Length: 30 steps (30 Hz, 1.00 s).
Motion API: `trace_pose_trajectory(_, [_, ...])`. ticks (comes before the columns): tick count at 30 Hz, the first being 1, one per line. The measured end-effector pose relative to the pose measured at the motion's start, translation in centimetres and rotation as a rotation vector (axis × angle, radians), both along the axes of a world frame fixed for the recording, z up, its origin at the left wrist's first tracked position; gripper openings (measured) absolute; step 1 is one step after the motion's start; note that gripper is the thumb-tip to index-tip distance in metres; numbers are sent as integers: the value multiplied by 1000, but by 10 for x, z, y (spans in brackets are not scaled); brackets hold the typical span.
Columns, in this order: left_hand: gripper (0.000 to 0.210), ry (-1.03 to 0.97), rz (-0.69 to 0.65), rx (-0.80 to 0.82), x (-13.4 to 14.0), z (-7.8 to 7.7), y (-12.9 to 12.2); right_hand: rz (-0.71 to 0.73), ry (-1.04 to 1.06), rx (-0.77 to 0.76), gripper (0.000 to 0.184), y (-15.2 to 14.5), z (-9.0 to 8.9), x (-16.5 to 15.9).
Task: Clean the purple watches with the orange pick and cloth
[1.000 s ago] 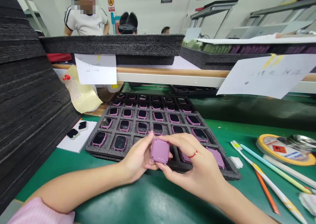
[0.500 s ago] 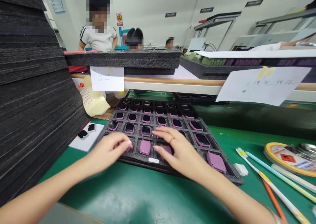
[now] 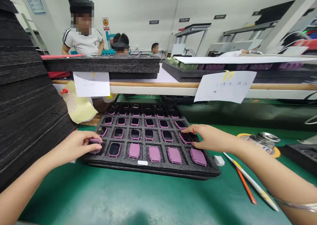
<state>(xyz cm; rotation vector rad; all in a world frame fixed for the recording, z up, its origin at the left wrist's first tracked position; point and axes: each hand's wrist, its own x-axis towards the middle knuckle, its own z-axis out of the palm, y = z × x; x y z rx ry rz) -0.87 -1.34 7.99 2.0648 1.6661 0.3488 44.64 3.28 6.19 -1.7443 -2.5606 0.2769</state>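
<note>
A black foam tray (image 3: 142,170) divided into pockets holds rows of purple watch cases. My left hand (image 3: 78,144) pinches a watch case (image 3: 94,141) at the front-left pocket, thumb and fingers closed on its sides. My right hand (image 3: 208,136) has thumb and fingertips on opposite edges of a dark-screened watch case (image 3: 186,137) at the right end of the second row. Beside the left hand, a watch case (image 3: 114,149) lies screen up. The others along the front row, such as the purple one (image 3: 154,154), show plain purple faces.
Tall stacks of black foam (image 3: 19,86) rise at the left. A shelf edge (image 3: 153,88) with paper notes crosses behind the tray. To the right lie a white toothbrush (image 3: 252,182), an orange stick (image 3: 246,185) and a round metal-topped container (image 3: 268,138). Other people are beyond the shelf.
My left hand has moved left to the front-left pocket. My right hand has gone right, from the front middle to the right end of the second row. The view has shifted right.
</note>
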Motion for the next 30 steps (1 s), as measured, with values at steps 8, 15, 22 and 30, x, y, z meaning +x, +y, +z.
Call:
trace_pose_trajectory(8, [43,60,-160,150,52,-14,-1,-31,-137,120,42,-1,16,-27])
trace_pose_trajectory(15, [40,-40,-89,-82,46,-7,-8,118,-63,146,43,4,12,-62])
trace_pose_trajectory(22, [23,-253,-110,35,66,1,-13,95,29,171,47,12,-5,-64])
trace_pose_trajectory(30, [32,-1258,49,-452,149,6,-7,32,227,391,42,-9,-26,-60])
